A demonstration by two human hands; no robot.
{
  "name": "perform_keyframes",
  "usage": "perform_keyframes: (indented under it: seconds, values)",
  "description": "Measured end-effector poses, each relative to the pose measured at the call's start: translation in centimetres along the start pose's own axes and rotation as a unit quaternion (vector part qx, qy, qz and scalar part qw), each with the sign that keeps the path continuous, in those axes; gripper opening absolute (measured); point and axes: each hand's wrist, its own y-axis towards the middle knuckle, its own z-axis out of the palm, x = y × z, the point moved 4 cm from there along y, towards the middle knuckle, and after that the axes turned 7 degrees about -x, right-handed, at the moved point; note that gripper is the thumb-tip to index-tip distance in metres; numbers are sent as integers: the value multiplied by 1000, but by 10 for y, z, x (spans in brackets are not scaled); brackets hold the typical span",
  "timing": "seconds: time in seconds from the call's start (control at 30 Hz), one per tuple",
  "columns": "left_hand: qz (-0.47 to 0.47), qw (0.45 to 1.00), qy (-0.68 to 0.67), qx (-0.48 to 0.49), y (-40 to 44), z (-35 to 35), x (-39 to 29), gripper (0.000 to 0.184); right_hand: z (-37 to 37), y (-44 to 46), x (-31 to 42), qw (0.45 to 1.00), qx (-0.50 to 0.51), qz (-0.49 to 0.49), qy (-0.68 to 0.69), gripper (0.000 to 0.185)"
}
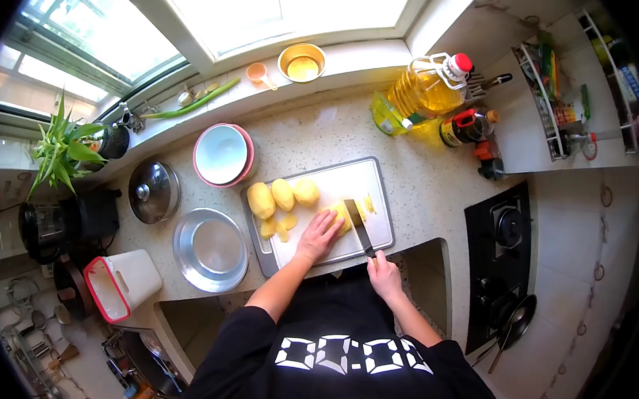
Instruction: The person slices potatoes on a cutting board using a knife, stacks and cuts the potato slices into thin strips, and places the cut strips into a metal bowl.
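A white cutting board (319, 187) with a grey rim lies on the counter before me. My right hand (384, 274) is closed round the handle of a kitchen knife (359, 226), whose blade stands against a partly cut potato (342, 216). My left hand (319, 236) rests with its fingers on that potato, just left of the blade. To the right of the blade lie cut potato strips (369, 203). Along the board's upper left sit peeled whole potatoes (261, 201), and below them are smaller potato pieces (282, 227).
Left of the board stand a metal basin (212, 264), stacked bowls (222, 154), a pot lid (154, 191) and a white bin (130, 280). An oil jug (424, 89) and a dark sauce bottle (465, 128) are at the back right. A black stove (497, 262) is farther right.
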Motion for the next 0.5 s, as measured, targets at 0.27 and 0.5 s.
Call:
perform_keyframes:
  seconds: [0.27,0.5]
  values:
    - [1,1000,2,2,-1,1,1,55,1,-2,3,1000,10,3,7,21]
    - [0,1000,2,4,-1,2,1,55,1,-3,2,1000,23,6,-8,23]
